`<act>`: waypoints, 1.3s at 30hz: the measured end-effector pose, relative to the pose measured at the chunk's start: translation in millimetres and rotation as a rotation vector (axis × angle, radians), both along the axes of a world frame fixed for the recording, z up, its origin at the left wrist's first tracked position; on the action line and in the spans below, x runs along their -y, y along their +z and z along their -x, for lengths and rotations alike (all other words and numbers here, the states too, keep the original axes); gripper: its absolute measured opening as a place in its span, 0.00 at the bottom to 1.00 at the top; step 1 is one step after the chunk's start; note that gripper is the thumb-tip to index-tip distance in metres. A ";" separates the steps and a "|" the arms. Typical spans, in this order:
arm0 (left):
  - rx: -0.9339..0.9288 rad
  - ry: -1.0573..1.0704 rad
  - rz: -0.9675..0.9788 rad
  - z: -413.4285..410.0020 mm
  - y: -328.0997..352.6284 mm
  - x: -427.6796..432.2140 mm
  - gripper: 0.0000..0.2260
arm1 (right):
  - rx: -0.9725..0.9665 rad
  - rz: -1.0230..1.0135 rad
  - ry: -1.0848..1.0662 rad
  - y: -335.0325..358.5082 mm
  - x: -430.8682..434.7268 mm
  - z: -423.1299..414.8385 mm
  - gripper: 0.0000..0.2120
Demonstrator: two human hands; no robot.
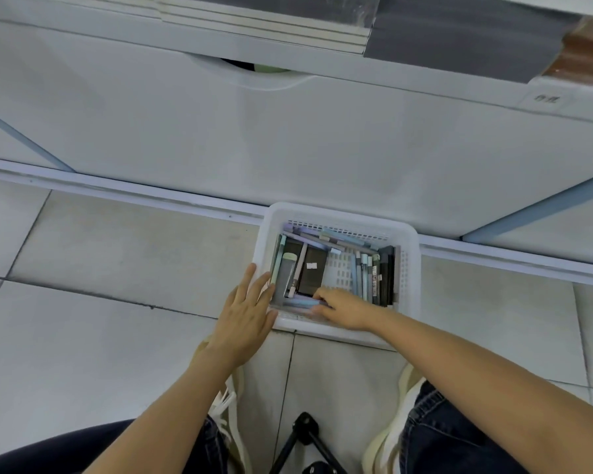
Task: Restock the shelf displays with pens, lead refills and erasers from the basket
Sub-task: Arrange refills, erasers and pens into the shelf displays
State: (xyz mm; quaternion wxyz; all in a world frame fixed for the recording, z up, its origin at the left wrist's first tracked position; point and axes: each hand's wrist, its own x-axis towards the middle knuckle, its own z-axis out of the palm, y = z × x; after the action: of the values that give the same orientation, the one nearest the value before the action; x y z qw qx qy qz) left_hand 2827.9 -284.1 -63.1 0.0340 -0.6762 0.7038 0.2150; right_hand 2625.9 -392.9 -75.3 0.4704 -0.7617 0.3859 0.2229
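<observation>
Basket: the white basket point(339, 213) sits on the floor point(100, 268), pushed up against the foot of the shelf unit point(288, 138), right in front of the crouching person.
Stock: inside, pens point(336, 238) lie along the far wall and more stand packed at the right side; flat dark packs point(314, 271) fill the left half. What the packs hold I cannot read from here.
Right hand: the right hand point(343, 309) reaches in at the near wall, and its grip looks curled and pinching the pale pens point(297, 303) lying there, though the blur softens the fingertips.
Left hand: the left hand point(245, 313) lies flat with its grip spread, straight fingers resting on the basket's left rim, steadying it.
Step in hand: picking stock out of the basket, I'd say; nothing has reached a display yet.
Next move: lift the pale pens clear of the near wall without dragging neighbours along, then rise to the shelf above and find the matching slot.
Around: stacked notebooks point(254, 25) sit on the shelf overhead, and a black tripod point(305, 436) stands between the person's shoes.
</observation>
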 end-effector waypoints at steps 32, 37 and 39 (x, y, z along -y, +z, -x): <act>-1.446 0.954 0.581 44.6 243.9 107.6 0.10 | 0.551 0.275 -0.229 272.3 64.4 -7.8 0.17; -1.463 0.731 0.565 37.7 299.3 109.9 0.09 | 0.533 0.371 -0.161 327.6 68.2 6.8 0.15; -1.449 0.674 0.557 36.8 318.5 109.5 0.08 | 0.523 0.402 -0.143 347.2 67.3 11.6 0.16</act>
State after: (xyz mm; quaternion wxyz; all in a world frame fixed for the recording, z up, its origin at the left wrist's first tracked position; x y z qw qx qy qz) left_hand 2791.1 -393.6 255.4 -0.6594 -0.5287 0.3395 0.4129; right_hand 2614.3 -460.2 271.9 0.4083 -0.8417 0.3406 -0.0942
